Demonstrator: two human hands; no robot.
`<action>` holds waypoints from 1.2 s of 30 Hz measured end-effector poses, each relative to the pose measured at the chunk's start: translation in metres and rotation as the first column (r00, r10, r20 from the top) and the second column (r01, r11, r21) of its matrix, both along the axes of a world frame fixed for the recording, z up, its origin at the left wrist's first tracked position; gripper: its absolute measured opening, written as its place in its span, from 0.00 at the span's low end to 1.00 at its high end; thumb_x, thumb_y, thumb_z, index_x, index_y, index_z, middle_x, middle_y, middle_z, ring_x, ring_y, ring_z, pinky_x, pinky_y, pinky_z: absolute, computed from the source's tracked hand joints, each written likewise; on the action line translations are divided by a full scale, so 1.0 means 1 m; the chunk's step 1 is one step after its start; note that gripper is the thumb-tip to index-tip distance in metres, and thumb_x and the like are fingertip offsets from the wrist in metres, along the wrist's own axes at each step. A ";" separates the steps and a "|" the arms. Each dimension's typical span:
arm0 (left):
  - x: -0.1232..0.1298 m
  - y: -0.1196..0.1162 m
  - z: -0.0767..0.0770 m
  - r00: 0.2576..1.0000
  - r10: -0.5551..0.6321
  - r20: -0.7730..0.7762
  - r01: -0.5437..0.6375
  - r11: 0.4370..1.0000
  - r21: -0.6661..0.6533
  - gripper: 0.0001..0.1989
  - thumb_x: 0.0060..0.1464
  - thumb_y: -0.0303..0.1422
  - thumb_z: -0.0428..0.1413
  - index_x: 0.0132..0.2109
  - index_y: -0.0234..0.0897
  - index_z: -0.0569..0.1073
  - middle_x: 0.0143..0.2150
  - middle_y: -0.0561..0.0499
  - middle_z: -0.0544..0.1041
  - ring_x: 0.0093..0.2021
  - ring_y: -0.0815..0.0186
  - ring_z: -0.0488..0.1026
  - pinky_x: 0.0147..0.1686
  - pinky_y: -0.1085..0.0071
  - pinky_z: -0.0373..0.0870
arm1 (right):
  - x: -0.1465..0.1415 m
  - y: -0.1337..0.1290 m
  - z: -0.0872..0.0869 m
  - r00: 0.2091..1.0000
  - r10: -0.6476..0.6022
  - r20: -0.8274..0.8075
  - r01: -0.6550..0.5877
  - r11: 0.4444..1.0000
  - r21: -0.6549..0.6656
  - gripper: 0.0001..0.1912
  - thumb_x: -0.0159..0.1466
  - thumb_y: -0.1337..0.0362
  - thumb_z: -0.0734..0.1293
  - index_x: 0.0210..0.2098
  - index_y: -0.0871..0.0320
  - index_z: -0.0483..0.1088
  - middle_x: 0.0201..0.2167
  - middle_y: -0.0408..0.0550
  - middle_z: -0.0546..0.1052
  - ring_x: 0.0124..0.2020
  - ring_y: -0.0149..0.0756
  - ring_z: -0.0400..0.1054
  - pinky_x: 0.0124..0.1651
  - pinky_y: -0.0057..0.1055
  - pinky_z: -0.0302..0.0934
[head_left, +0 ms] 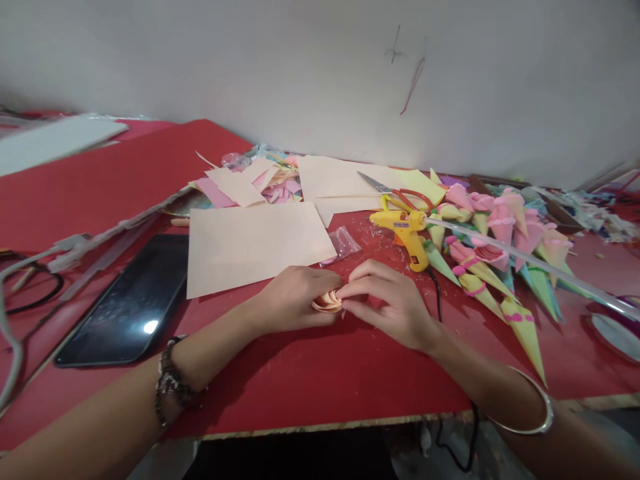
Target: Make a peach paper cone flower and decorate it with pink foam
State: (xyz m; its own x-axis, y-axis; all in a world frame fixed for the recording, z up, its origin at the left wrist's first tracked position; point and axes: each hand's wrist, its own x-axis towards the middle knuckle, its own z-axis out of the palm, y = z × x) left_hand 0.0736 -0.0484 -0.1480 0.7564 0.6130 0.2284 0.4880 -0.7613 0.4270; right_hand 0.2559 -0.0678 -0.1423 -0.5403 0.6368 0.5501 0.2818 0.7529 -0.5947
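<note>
Between my two hands is a small peach paper flower (327, 302) with curled, layered edges. My left hand (293, 298) is wrapped round it from the left, so its lower part is hidden. From the right, my right hand (387, 300) pinches the flower's edge with thumb and fingertips. A yellow hot glue gun (406, 233) lies just beyond my right hand, with a long clear glue stick (520, 257) sticking out of its back. Beyond my left hand lies a cream paper sheet (255, 243), and a small clear plastic packet (344, 243) touches its right corner.
Scissors (400, 192) with orange handles rest on paper at the back. Several pastel paper cones and flowers (500, 233) are piled on the right, near a tape roll (617, 335). A black phone (125, 303) lies left. Paper scraps (280, 183) lie against the wall.
</note>
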 end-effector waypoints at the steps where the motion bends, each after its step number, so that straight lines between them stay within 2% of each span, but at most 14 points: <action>1: 0.000 0.000 0.000 1.000 -0.002 -0.006 0.002 1.000 -0.003 0.03 0.45 0.29 0.48 0.25 0.36 0.60 0.21 0.57 0.63 0.21 0.74 0.59 0.21 0.77 0.55 | 0.000 0.000 0.000 1.000 0.003 0.002 -0.003 1.000 0.003 0.06 0.59 0.69 0.62 0.35 0.55 0.68 0.31 0.44 0.69 0.33 0.28 0.65 0.34 0.25 0.62; 7: -0.001 0.001 -0.001 1.000 -0.020 -0.014 0.020 1.000 0.010 0.04 0.46 0.29 0.47 0.25 0.37 0.60 0.21 0.57 0.64 0.21 0.74 0.60 0.21 0.78 0.55 | 0.000 -0.001 -0.001 1.000 0.026 0.018 -0.026 0.999 0.031 0.07 0.60 0.69 0.61 0.36 0.54 0.69 0.31 0.44 0.70 0.32 0.28 0.65 0.33 0.25 0.61; 13: -0.001 0.002 -0.003 1.000 -0.001 -0.029 0.002 0.999 0.032 0.05 0.48 0.30 0.47 0.26 0.36 0.61 0.22 0.57 0.65 0.21 0.73 0.60 0.22 0.77 0.56 | 0.000 -0.002 0.002 1.000 -0.019 0.007 0.019 1.000 0.006 0.06 0.60 0.70 0.60 0.36 0.56 0.68 0.30 0.44 0.70 0.33 0.29 0.65 0.35 0.27 0.61; 18: 0.000 0.001 -0.002 0.997 0.065 -0.032 -0.064 0.997 0.034 0.04 0.49 0.32 0.48 0.30 0.36 0.64 0.24 0.56 0.68 0.23 0.72 0.64 0.23 0.78 0.57 | -0.002 -0.004 0.004 0.998 -0.056 -0.032 0.054 0.997 -0.047 0.04 0.58 0.66 0.63 0.34 0.56 0.67 0.27 0.43 0.69 0.27 0.28 0.64 0.31 0.26 0.61; 27: 0.003 -0.002 -0.003 0.981 0.187 -0.051 -0.182 0.979 0.087 0.06 0.49 0.34 0.50 0.32 0.36 0.66 0.26 0.55 0.71 0.23 0.71 0.66 0.22 0.77 0.57 | -0.004 -0.003 0.003 0.992 -0.121 -0.038 0.120 0.992 -0.029 0.03 0.58 0.67 0.64 0.33 0.56 0.68 0.27 0.44 0.71 0.28 0.29 0.65 0.32 0.28 0.61; 36: 0.004 -0.003 -0.004 0.988 0.154 -0.030 -0.147 0.974 0.171 0.04 0.48 0.32 0.49 0.32 0.36 0.65 0.25 0.56 0.70 0.22 0.72 0.65 0.21 0.77 0.56 | -0.004 -0.004 0.004 0.991 -0.101 -0.084 0.097 0.994 -0.050 0.04 0.57 0.70 0.64 0.32 0.56 0.68 0.28 0.43 0.73 0.31 0.29 0.67 0.34 0.28 0.62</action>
